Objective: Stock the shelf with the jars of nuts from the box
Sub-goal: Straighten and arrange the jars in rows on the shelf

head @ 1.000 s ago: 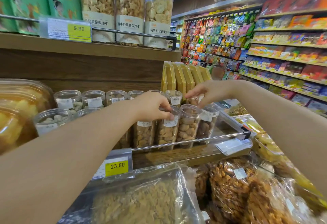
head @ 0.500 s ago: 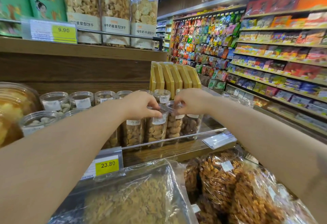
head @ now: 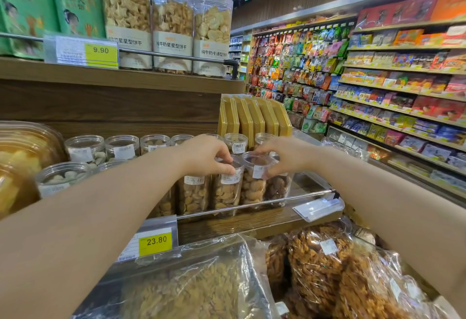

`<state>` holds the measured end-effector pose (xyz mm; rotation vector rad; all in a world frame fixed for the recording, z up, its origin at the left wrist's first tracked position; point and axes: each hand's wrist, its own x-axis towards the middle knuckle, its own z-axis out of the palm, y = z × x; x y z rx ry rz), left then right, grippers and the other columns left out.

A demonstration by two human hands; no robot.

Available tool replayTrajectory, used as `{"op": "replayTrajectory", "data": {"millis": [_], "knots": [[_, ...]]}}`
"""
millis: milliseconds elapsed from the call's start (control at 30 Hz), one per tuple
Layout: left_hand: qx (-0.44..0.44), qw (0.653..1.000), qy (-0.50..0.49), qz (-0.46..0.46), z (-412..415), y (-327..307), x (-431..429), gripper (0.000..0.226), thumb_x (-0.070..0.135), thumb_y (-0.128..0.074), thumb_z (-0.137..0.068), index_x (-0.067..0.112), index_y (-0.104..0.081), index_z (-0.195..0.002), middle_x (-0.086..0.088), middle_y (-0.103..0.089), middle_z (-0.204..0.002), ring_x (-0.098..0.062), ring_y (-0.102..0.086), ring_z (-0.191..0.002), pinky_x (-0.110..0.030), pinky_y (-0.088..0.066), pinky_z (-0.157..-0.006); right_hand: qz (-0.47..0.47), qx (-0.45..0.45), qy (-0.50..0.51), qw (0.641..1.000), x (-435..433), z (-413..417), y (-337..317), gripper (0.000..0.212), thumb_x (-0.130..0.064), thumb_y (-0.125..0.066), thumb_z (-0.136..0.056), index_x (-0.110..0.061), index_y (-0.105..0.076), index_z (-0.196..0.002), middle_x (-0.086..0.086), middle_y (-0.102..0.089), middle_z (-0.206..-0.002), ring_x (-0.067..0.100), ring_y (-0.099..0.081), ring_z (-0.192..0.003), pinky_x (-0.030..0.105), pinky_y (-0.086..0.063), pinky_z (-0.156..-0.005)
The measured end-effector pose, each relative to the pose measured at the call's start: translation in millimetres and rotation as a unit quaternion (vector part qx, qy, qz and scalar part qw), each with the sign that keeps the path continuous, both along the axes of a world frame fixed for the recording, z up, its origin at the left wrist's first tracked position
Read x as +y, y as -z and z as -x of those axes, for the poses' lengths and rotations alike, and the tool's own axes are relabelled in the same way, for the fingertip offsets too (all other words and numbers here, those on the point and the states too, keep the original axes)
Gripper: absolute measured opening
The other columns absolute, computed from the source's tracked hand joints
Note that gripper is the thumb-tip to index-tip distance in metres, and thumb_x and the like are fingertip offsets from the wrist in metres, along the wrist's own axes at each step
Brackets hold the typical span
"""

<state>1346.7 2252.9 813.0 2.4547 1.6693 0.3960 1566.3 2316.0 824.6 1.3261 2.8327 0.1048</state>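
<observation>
From the head camera, both bare arms reach forward to the front row of clear nut jars standing on the wooden shelf [head: 252, 225]. The left hand [head: 204, 153] curls its fingers over the top of one jar of pale nuts [head: 227, 187], thumb and fingertips closed on its lid rim above the white label. The right hand [head: 285, 154] closes its fingers on the rim of the next jar [head: 253, 182], just to the right, with the thumb against that jar's label. The two jars stand upright and touch side by side, behind the metal rail [head: 252, 205] that runs along the shelf's front edge. A jar of darker nuts [head: 278, 188] stands just right of them, partly hidden by the right hand. More jars [head: 121, 146] of the same kind fill the rows behind and to the left. Yellow flat packs [head: 254, 117] stand on edge at the back of the shelf. A yellow price tag reading 23.80 [head: 155, 241] hangs on the shelf front, above clear bags of snacks [head: 320, 265] on the level below. The shelf above carries tall tubs of biscuits [head: 172, 26] and a 9.90 tag [head: 100, 52].
</observation>
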Motion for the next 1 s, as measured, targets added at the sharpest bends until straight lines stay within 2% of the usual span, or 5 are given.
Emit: {"op": "replayTrajectory", "data": {"millis": [200,367,567,667,1000], "knots": [[-0.001,1.0,-0.004,-0.013,-7,-8,5,0.029,0.045,-0.07,-0.078,0.029,-0.065,-0.102,0.014,-0.055,-0.106,-0.007,-0.053,-0.105,-0.024,-0.042,-0.081,0.054,0.018,0.007,0.998,-1,-6,-11,0.082,-0.053,-0.069,-0.077,-0.026,-0.032,-0.146,-0.004,-0.036,-0.149,0.017,-0.033,-0.136,0.038,-0.027,-0.111],[-0.01,0.999,0.032,-0.028,-32,-13,10,0.044,0.048,-0.066,-0.083,0.029,-0.061,-0.122,0.012,-0.055,-0.123,-0.009,-0.049,-0.117,-0.031,-0.043,-0.098,0.05,0.172,0.081,0.98,34,-23,-27,0.064,-0.05,-0.057,-0.088,-0.022,-0.04,-0.143,-0.001,-0.045,-0.144,0.017,-0.042,-0.132,0.031,-0.031,-0.107],[0.038,0.998,0.037,-0.034,-44,-2,27,0.034,0.043,-0.062,-0.088,0.027,-0.066,-0.117,0.01,-0.063,-0.119,-0.007,-0.055,-0.11,-0.022,-0.042,-0.088,-0.027,0.124,0.154,0.98,81,-19,-16,0.042,-0.035,-0.053,-0.093,-0.01,-0.058,-0.127,0.01,-0.06,-0.128,0.026,-0.056,-0.115,0.04,-0.044,-0.1],[0.024,0.998,0.037,-0.034,-43,0,27,0.031,0.041,-0.063,-0.087,0.026,-0.068,-0.114,0.01,-0.065,-0.114,-0.007,-0.057,-0.106,-0.025,-0.046,-0.089,-0.003,0.058,0.151,0.987,93,-7,-9,0.048,-0.029,-0.052,-0.095,-0.014,-0.046,-0.14,0.006,-0.047,-0.143,0.024,-0.045,-0.128,0.037,-0.035,-0.106],[-0.037,0.998,0.023,-0.04,-42,7,24,0.032,0.04,-0.066,-0.085,0.026,-0.07,-0.113,0.011,-0.067,-0.111,-0.005,-0.058,-0.103,-0.03,-0.048,-0.093,-0.01,0.061,0.114,0.992,111,12,10,0.044,-0.048,-0.058,-0.087,-0.024,-0.06,-0.124,0.003,-0.057,-0.128,0.023,-0.054,-0.113,0.038,-0.045,-0.094]]}}
